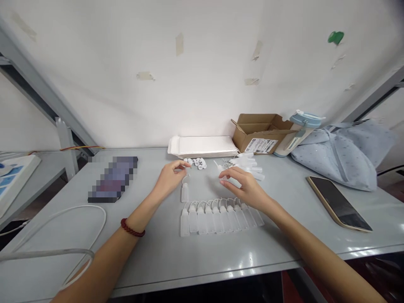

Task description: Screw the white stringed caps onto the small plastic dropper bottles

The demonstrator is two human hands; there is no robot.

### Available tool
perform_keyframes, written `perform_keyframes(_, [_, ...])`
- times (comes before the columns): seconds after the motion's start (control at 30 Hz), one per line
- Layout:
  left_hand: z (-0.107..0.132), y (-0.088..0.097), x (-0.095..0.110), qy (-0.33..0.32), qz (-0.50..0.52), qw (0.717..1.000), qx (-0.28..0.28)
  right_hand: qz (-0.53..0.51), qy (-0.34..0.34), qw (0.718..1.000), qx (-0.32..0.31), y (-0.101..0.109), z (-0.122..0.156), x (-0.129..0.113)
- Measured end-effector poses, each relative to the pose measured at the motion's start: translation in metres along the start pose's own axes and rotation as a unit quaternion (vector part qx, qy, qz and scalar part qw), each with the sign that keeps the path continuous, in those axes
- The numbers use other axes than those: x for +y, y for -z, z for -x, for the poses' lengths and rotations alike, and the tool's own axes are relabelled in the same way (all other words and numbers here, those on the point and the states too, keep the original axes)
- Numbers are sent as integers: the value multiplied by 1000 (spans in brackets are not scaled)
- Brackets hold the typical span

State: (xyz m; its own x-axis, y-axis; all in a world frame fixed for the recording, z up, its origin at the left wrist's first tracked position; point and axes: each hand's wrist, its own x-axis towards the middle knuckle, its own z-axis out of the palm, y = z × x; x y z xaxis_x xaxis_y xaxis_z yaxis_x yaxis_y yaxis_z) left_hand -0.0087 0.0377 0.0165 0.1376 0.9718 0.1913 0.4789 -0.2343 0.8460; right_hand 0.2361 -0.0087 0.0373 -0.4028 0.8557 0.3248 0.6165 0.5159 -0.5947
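My left hand (pixel 172 177) is at the middle back of the table, its thumb and index finger slightly apart beside a small pile of white caps (pixel 199 163). My right hand (pixel 244 185) hovers with curled, parted fingers over a translucent small bottle (pixel 233 182), whose nozzle points back left; I cannot tell whether they touch. More loose bottles (pixel 257 169) lie just behind this hand. Between my forearms lies a neat row of several translucent bottles (pixel 216 221) with thin looped straps at their tops. A single bottle (pixel 184 192) lies behind the row's left end.
A white packet (pixel 205 146) and an open cardboard box (pixel 261 132) stand by the wall, beside a blue-lidded tumbler (pixel 298 134) and a light-blue cloth bag (pixel 341 153). A phone (pixel 339 203) lies right, a blurred dark object (pixel 113 180) left. A pale cable (pixel 101 227) loops near my left forearm.
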Motion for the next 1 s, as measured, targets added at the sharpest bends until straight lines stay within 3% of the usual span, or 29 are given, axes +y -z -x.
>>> perform_keyframes(0.1, [4,5,8,48,110,993,-14,-23,2,1000,2,-1,2,-3])
perform_keyframes(0.2, [7,7,15,114,284,951,-47,-42,5,999,2,-1,2,-4])
perform_keyframes(0.27, [10,7,20,151,339,927,-63,-56,5,998,-8,-2,2,-6])
perform_keyframes(0.4, [16,1,29,192,353,909,-110,-89,1,996,-33,-3,3,-10])
perform_keyframes(0.57, [23,-8,33,185,325,912,-167,-132,-39,989,-60,-6,5,-14])
perform_keyframes(1.0, [26,-15,38,141,302,930,-156,-218,-59,967,-120,-5,7,-17])
